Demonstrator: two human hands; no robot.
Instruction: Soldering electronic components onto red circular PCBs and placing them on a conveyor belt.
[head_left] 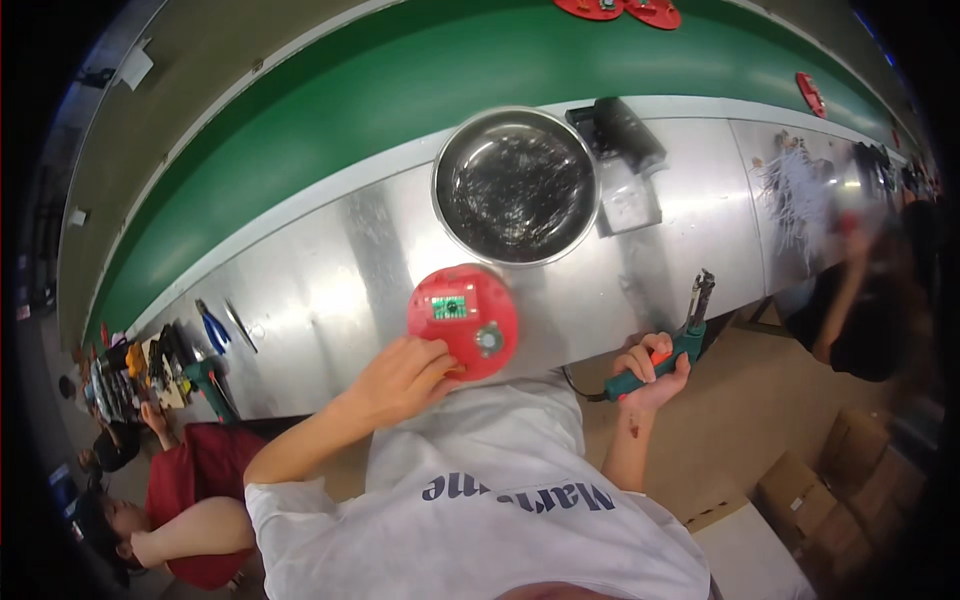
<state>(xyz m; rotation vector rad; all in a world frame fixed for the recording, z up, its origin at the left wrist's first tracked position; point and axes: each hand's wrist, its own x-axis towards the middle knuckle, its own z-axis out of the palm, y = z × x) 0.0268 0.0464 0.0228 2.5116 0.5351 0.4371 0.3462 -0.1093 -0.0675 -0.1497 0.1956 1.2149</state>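
Observation:
A round red plastic housing [492,345] lies at the bench's near edge, with a green circuit board [450,308] and a small grey round part [489,340] on it. My left hand [408,375] rests at the housing's lower left, its fingers closed on the rim. Their tips are partly hidden. In my right hand [650,375] is a green and black electric screwdriver [680,352] with an orange-red button. Its metal tip points up and away, over the bench and apart from the housing.
Beyond the housing stands a steel bowl [447,228] of small dark pieces. Beside it are a black box [640,135] and a clear tray [630,205]. Blue-handled pliers [212,328] lie left. More red housings [652,12] sit on the green belt [400,80]. Co-workers flank me.

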